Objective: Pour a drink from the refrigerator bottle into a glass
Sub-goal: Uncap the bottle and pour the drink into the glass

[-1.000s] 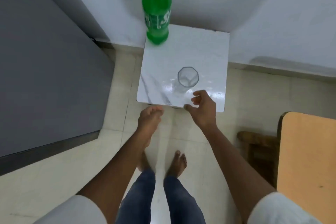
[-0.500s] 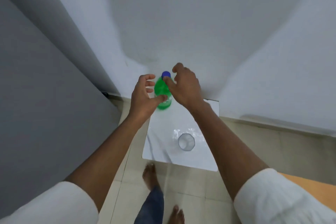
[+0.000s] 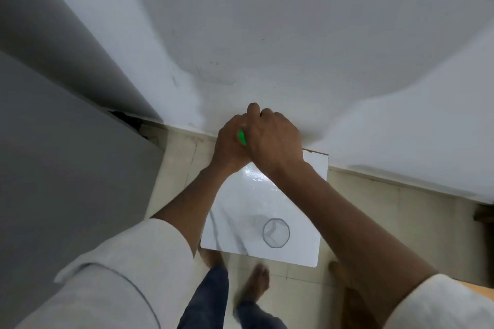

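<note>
Only a sliver of the green bottle (image 3: 242, 137) shows between my two hands at the far end of the small white marble-patterned table (image 3: 299, 195). My left hand (image 3: 230, 144) is wrapped around the bottle's body. My right hand (image 3: 272, 136) is closed over the bottle's top, so the blue cap is hidden. An empty clear faceted glass (image 3: 276, 232) stands upright near the table's front edge, apart from both hands and between my forearms.
A grey refrigerator side (image 3: 66, 168) fills the left. The white wall (image 3: 294, 35) rises right behind the table. A wooden piece (image 3: 483, 215) shows at the far right edge. My bare feet stand on the tiled floor (image 3: 181, 157) below the table.
Both hands, which hovered open beside the bottle, have closed on it: the left around the body, the right over the cap. The view has tilted a little.
</note>
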